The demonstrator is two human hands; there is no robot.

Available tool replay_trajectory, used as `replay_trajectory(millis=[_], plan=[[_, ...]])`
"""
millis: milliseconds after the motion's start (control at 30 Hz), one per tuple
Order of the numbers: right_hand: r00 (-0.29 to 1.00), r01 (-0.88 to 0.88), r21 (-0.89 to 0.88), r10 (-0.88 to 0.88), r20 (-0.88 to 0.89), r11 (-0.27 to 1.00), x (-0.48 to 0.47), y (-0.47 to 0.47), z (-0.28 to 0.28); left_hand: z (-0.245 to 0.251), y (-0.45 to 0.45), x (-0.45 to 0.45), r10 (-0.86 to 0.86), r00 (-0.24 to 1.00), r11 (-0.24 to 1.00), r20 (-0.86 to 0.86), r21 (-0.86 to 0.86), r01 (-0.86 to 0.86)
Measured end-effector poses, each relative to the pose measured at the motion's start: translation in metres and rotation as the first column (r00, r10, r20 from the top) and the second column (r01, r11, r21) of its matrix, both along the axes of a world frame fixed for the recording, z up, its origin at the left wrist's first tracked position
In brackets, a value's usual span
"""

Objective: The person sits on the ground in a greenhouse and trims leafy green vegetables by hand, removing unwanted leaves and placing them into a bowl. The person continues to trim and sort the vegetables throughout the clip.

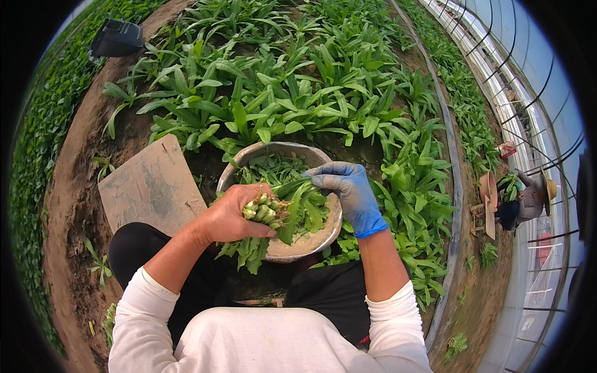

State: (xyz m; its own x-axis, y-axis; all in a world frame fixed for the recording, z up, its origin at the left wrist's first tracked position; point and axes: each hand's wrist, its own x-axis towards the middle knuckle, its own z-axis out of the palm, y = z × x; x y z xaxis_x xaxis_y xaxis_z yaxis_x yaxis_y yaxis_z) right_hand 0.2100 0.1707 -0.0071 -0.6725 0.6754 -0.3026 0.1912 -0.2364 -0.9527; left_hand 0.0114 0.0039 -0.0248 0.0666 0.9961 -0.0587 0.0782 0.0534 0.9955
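My bare left hand [233, 214] is closed around a bunch of leafy greens [265, 210], its cut pale stem ends facing up and its leaves hanging below. My right hand [343, 186], in a blue glove with a greyish coating, pinches a green leaf [298, 186] at the bunch's right side between thumb and fingers. Both hands are over a round, mud-coated basin [333, 224] in front of my knees. Loose leaves and trimmings [280, 165] lie in the basin.
A dirty flat board [149, 186] leans left of the basin. Rows of leafy plants [289, 98] grow ahead and right, beside a grey hose [450, 140]. A dark container [116, 38] stands upper left. At far right sits another person [529, 200] in a straw hat, holding greens.
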Motion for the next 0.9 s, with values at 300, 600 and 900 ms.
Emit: replay_trajectory(millis=[300,600,900], plan=[[0.949,0.313,-0.041,-0.314,-0.004,0.949,-0.011,-0.012,-0.023,0.005,-0.002,0.000,-0.021,1.000,1.000,-0.012,0.009,0.021],[0.946,-0.057,-0.191,-0.008,-0.323,0.980,-0.011,-0.003,0.007,0.005,-0.013,0.010,0.353,0.597,0.910,0.721,-0.414,-0.038],[0.983,-0.086,0.058,0.094,-0.159,0.995,-0.015,0.001,0.006,-0.011,-0.011,0.010,0.342,0.565,0.904,0.751,-0.426,0.019]])
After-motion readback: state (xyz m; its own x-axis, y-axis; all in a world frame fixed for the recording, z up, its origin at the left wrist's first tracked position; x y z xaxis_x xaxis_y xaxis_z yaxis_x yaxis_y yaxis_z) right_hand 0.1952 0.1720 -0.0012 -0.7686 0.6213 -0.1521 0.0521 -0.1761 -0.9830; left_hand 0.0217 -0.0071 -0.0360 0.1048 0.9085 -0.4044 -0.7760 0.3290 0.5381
